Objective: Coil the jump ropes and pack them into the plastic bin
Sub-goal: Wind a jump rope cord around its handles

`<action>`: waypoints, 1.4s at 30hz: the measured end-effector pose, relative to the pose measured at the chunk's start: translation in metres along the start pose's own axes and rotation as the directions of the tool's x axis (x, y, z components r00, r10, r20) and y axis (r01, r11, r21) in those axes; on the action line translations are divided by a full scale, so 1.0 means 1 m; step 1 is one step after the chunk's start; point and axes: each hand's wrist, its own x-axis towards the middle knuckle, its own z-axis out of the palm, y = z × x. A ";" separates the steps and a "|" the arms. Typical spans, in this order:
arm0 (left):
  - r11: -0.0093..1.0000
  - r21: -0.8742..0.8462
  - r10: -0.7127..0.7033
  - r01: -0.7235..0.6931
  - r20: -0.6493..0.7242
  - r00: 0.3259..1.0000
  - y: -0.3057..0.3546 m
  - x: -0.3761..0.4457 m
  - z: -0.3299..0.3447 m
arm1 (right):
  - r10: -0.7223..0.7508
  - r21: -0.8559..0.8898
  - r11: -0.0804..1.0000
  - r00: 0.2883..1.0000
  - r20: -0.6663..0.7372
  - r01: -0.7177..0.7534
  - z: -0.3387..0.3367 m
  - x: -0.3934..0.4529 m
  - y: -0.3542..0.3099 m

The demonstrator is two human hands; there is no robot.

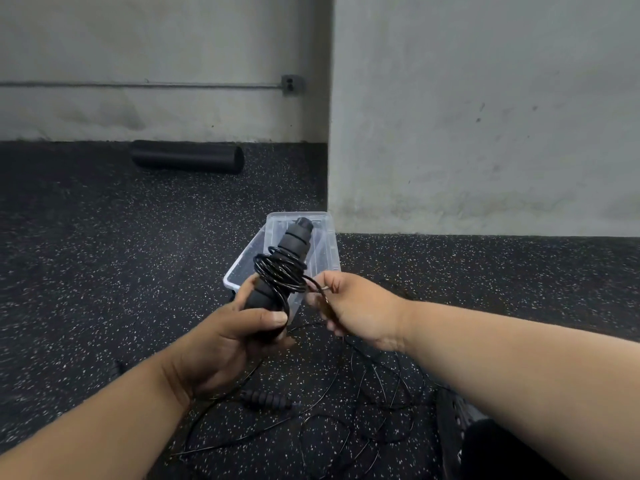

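My left hand (239,336) grips the lower end of a black foam jump rope handle (292,245), which stands tilted up over the clear plastic bin (277,225). Several turns of thin black cord (280,271) are wound around the handle's middle. My right hand (356,306) pinches the cord just right of the coil. From there the cord drops to the floor in loose loops (374,403). A second black handle (266,400) lies on the floor below my left hand. The bin sits on the floor beyond both hands, and most of its inside is hidden by the handle.
The floor is black speckled rubber. A black foam roller (187,157) lies by the far wall at the left. A grey concrete wall corner (330,168) stands right behind the bin. A dark object (460,420) sits at the lower right under my right forearm.
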 end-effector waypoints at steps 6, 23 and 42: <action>1.000 -0.014 -0.017 0.016 -0.100 0.995 -0.003 0.002 0.011 | -0.212 -0.216 0.963 0.948 -0.235 0.162 0.018 -0.013 0.000; 0.999 -0.039 0.020 -0.028 -0.196 0.980 -0.011 0.006 0.026 | -0.166 -0.070 0.986 0.962 -0.218 0.154 0.025 -0.017 0.001; 0.989 -0.076 -0.129 0.130 0.014 0.992 -0.017 -0.002 0.023 | 0.236 0.444 0.891 0.932 -0.276 -0.094 -0.035 0.026 0.006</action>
